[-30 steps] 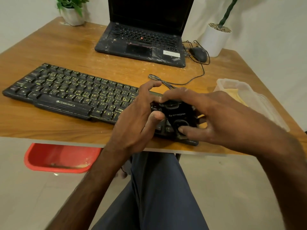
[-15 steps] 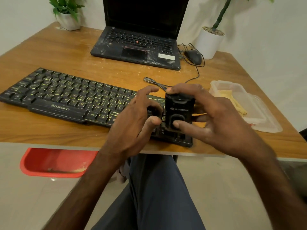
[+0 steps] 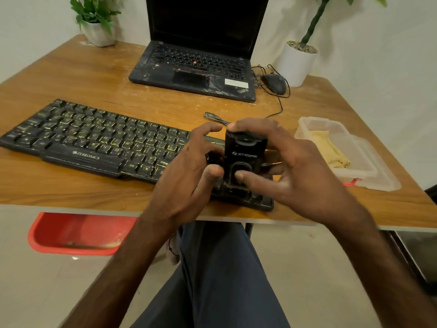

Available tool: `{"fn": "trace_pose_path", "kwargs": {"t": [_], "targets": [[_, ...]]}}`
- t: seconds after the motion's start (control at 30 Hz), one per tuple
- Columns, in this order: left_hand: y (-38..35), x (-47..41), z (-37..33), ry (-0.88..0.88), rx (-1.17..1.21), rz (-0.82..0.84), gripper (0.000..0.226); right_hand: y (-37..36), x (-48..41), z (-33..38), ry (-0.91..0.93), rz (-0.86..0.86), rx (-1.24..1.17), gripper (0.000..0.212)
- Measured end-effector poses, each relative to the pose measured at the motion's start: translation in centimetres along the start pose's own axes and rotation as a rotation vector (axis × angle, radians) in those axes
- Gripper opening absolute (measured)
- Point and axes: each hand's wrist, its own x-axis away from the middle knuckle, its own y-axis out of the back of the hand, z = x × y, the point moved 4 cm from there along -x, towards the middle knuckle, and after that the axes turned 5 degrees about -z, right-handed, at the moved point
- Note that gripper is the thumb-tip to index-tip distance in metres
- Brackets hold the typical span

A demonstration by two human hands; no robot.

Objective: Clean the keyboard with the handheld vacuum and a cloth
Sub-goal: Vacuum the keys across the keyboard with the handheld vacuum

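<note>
- Around the small black handheld vacuum point(image 3: 243, 157), the fingers point(image 3: 238, 126) of the right hand point(image 3: 295, 178) were curled. One finger lay over its top, and the thumb pressed on the round part low on its front.
- The left hand point(image 3: 186, 178) came in from the other side. Its thumb touched the vacuum's left edge. Its other fingers were bent round the far side, where their tips were hard to see.
- The vacuum stood upright on the right end of the keyboard point(image 3: 94, 138), and both hands held it there.
- The keyboard was long and black with yellow letters. It lay slanted on the wooden surface point(image 3: 71, 185), with its right end close to the front edge.
- Just to the right sat a clear plastic box point(image 3: 373, 171) with a yellow cloth point(image 3: 331, 150) lying inside it, apart from both hands.
- Farther back stood an open black laptop point(image 3: 196, 67) with a dark screen. A black mouse point(image 3: 274, 84) lay beside it on the right.
- One white plant pot point(image 3: 295, 65) stood at the back right corner, and another pot point(image 3: 99, 34) stood at the back left.
- Under the surface, a red tub point(image 3: 75, 233) sat on the floor on the left. A leg in dark blue trousers point(image 3: 224, 280) showed below the hands.
</note>
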Motion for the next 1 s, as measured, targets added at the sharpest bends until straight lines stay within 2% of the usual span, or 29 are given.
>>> {"fn": "trace_pose_path", "kwargs": {"t": [0.2, 0.37, 0.43, 0.57, 0.77, 0.83, 0.93, 1.0], "targets": [[0.0, -0.1, -0.2, 0.006, -0.023, 0.004, 0.093, 1.4, 0.7, -0.3, -0.038, 0.15, 0.114, 0.06], [0.0, -0.2, -0.1, 0.004, -0.012, 0.007, 0.091, 1.3, 0.2, -0.1, 0.008, -0.025, -0.003, 0.062], [0.0, -0.1, -0.1, -0.01, -0.012, 0.009, 0.085, 0.1, 0.0, -0.1, 0.021, -0.015, -0.028, 0.063], [0.0, -0.2, -0.3, -0.008, -0.046, 0.001, 0.091, 0.0, 1.0, -0.8, -0.01, 0.04, -0.028, 0.061], [0.0, -0.2, 0.0, -0.003, -0.074, 0.005, 0.093, 1.9, 1.9, -2.2, -0.101, -0.144, -0.205, 0.062], [-0.1, -0.1, -0.1, -0.005, -0.078, 0.014, 0.092, 1.6, 1.7, -2.4, -0.105, -0.159, -0.23, 0.064], [-0.2, -0.1, -0.1, -0.004, -0.088, 0.018, 0.09, 0.5, 1.4, -2.2, -0.078, -0.113, -0.215, 0.063], [-0.2, -0.1, -0.2, -0.005, -0.095, 0.016, 0.09, 0.3, 1.0, -2.2, -0.054, -0.106, -0.092, 0.063]]}}
